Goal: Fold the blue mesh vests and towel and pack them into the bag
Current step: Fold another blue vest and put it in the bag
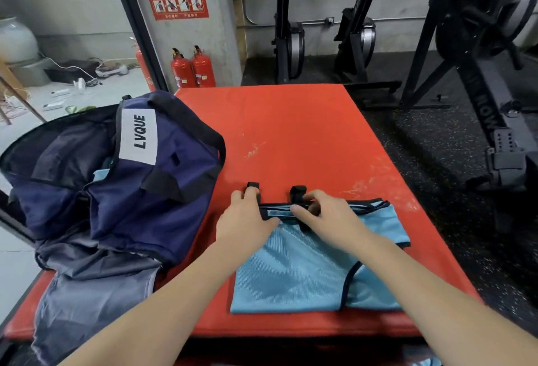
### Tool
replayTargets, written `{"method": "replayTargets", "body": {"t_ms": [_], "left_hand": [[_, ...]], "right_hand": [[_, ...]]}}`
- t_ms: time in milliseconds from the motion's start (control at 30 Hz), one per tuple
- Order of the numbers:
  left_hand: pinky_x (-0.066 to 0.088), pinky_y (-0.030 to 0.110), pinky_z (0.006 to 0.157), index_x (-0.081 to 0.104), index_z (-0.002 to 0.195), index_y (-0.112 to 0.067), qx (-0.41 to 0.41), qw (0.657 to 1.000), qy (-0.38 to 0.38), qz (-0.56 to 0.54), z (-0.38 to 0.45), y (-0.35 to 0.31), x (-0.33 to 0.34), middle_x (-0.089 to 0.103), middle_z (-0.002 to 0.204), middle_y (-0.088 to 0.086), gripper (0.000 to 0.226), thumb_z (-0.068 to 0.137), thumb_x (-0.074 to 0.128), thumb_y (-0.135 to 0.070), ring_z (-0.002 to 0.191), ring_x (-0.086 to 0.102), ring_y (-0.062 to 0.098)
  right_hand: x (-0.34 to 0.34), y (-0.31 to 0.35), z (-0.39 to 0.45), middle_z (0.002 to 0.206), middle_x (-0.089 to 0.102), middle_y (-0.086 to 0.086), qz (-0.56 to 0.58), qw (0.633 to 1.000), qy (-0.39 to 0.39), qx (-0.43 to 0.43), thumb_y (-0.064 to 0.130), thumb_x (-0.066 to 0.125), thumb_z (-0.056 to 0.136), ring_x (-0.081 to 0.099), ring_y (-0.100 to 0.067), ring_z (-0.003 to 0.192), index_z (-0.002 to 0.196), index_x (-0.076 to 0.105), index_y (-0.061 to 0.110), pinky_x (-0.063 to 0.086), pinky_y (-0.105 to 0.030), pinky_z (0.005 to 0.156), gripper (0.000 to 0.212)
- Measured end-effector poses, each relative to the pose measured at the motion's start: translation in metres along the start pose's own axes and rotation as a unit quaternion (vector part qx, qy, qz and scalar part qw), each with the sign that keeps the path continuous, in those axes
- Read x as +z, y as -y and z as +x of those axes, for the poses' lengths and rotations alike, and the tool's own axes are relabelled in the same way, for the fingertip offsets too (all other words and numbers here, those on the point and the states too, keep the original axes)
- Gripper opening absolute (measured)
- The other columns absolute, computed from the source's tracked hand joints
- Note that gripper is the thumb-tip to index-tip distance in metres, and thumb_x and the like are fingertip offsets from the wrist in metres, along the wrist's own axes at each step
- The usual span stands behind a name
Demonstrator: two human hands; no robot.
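The light blue mesh vest with dark binding point(294, 272) lies flat on the red padded tabletop point(291, 132), already doubled over so that its long axis runs from the near edge away toward the far side, with a second flap spreading out to the right. Its far end, where the black-edged shoulder straps point(297, 191) bunch together, sits directly under both hands; the rest of the cloth stretches back toward the person between the two forearms.

The left hand point(247, 214) rests on the vest's far left corner, its fingers point(251, 192) reaching over the edge and curled about one black strap loop. The right hand point(323, 214) sits just beside it, fingers bent down onto the binding and seemingly pinching the strap band against the cloth. Neither hand is clearly nearer; both meet the same far hem, touching or nearly so.

I judge the coming fold to turn on that hem: drawn toward the person, it would halve the vest along its length.

The open navy fabric duffel bag with a white "LVQUE" label point(122, 176) stands to the left, near the left hand, its mouth gaping and a scrap of light blue cloth point(101, 175) showing inside. Packing would therefore fall more easily to the left side.
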State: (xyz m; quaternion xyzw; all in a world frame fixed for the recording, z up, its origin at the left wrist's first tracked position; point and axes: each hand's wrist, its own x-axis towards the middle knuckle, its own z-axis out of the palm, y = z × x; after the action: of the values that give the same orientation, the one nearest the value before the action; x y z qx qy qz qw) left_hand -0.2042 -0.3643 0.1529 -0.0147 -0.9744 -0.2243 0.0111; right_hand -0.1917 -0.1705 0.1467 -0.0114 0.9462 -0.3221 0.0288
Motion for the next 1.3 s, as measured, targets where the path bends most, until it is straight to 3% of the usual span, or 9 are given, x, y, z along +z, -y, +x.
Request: {"method": "replayTargets", "body": {"t_ms": [200,300,367,533,633,800,1033,1100,1300], "left_hand": [[0.038,0.021,0.089,0.050,0.132,-0.025,-0.010,0.982,-0.049,-0.180,0.010,0.002,-0.001,0.052,0.122,0.000,0.060,0.077,0.074,-0.024,0.106,0.053,0.013],[0.045,0.028,0.098,0.055,0.125,-0.031,-0.069,0.936,-0.078,-0.337,0.019,0.001,-0.007,0.059,0.120,-0.007,0.054,0.076,0.076,-0.039,0.108,0.059,0.010],[0.046,0.032,0.101,0.054,0.126,-0.030,-0.084,0.916,-0.078,-0.384,0.023,-0.001,-0.009,0.059,0.124,-0.010,0.053,0.080,0.072,-0.049,0.111,0.060,0.009],[0.042,0.027,0.096,0.053,0.127,-0.022,0.017,0.973,-0.041,-0.224,0.022,0.001,0.001,0.056,0.122,-0.005,0.053,0.083,0.072,-0.045,0.111,0.055,0.011],[0.041,0.035,0.101,0.051,0.126,-0.029,0.118,0.989,0.007,-0.085,0.020,0.013,0.006,0.050,0.123,-0.010,0.056,0.079,0.074,-0.050,0.111,0.052,0.012],[0.042,0.040,0.099,0.048,0.126,-0.030,0.145,0.989,-0.016,-0.035,0.025,0.020,-0.004,0.053,0.123,-0.010,0.049,0.085,0.073,-0.041,0.112,0.055,0.016],[0.027,0.043,0.111,0.060,0.094,-0.037,0.250,0.967,0.043,-0.036,0.023,0.019,-0.014,0.036,0.144,-0.014,0.028,0.077,0.081,-0.036,0.135,0.029,0.010],[0.023,0.042,0.114,0.065,0.101,-0.039,0.248,0.967,0.059,-0.005,0.023,0.022,-0.010,0.032,0.149,-0.013,0.023,0.082,0.076,-0.043,0.139,0.022,0.010],[0.019,0.043,0.115,0.042,0.146,-0.036,0.148,0.982,0.095,0.064,0.026,0.024,-0.002,0.029,0.155,-0.006,0.069,0.086,0.054,-0.070,0.143,0.019,0.016]], "right_hand": [[-0.007,0.018,0.014,0.107,0.065,0.009,0.158,0.986,-0.027,0.043,0.062,0.055,0.091,0.061,-0.010,0.096,0.123,0.059,0.024,0.042,-0.026,0.079,0.050],[-0.020,0.025,0.013,0.112,0.069,0.011,0.345,0.937,-0.005,0.060,0.057,0.056,0.093,0.070,-0.009,0.094,0.133,0.051,0.027,0.053,-0.030,0.081,0.051],[-0.023,0.022,0.014,0.120,0.066,0.012,0.351,0.935,0.027,0.047,0.051,0.060,0.094,0.068,-0.006,0.102,0.140,0.043,0.033,0.055,-0.036,0.092,0.053],[-0.022,0.006,0.011,0.131,0.056,0.016,0.171,0.983,0.064,-0.026,0.018,0.070,0.087,0.054,-0.001,0.120,0.139,0.042,0.033,0.046,-0.030,0.101,0.061],[-0.028,-0.007,0.009,0.125,0.055,0.018,0.012,0.993,0.097,-0.063,0.021,0.072,0.084,0.053,0.003,0.108,0.123,0.051,0.033,0.041,-0.017,0.087,0.046],[-0.039,-0.035,0.010,0.109,0.058,0.011,-0.098,0.991,0.078,-0.041,0.037,0.076,0.081,0.056,-0.016,0.105,0.093,0.061,0.036,0.046,-0.040,0.093,0.020],[-0.053,-0.048,0.006,0.118,0.060,0.011,-0.098,0.991,0.079,-0.047,0.039,0.075,0.084,0.054,-0.013,0.111,0.088,0.072,0.034,0.042,-0.046,0.102,0.008],[-0.053,-0.049,0.007,0.119,0.061,0.008,-0.105,0.990,0.078,-0.049,0.036,0.074,0.086,0.054,-0.014,0.112,0.089,0.072,0.032,0.041,-0.047,0.102,0.005],[-0.050,-0.049,0.011,0.117,0.063,0.010,-0.096,0.993,0.050,-0.046,0.022,0.066,0.089,0.060,-0.011,0.104,0.082,0.068,0.024,0.047,-0.037,0.096,0.007]]}}
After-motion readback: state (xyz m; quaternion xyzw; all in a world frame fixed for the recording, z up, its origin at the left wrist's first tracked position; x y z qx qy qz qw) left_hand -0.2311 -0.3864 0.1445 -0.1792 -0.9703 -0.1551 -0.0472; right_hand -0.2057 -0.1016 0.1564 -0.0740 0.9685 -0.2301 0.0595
